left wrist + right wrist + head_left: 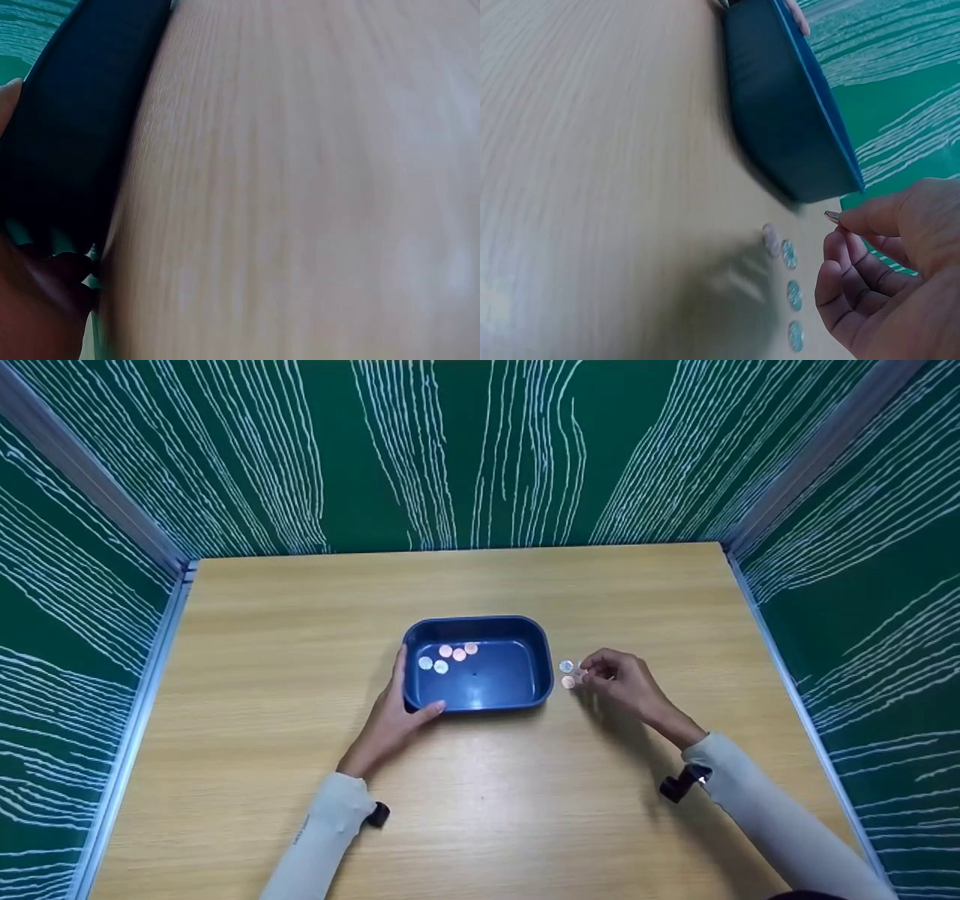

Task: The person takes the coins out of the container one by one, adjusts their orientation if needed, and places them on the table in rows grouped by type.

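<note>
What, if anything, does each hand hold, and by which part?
The right hand pinches a coin by one edge; the left hand grips the blue tray at its near left corner.

Grn walls (pixel 461 454), wood tbl (pixel 480 795).

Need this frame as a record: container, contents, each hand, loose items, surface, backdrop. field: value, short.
container: blue tray, upright
contents: five coins, three coppery, two silvery, towards the tray's left end
left_hand: left hand grips the tray's left end, thumb over the near rim
right_hand: right hand pinches one coin beyond the tray's right end
loose_items: four table coins
surface: wood-grain table
backdrop: green panels, white streaks
</note>
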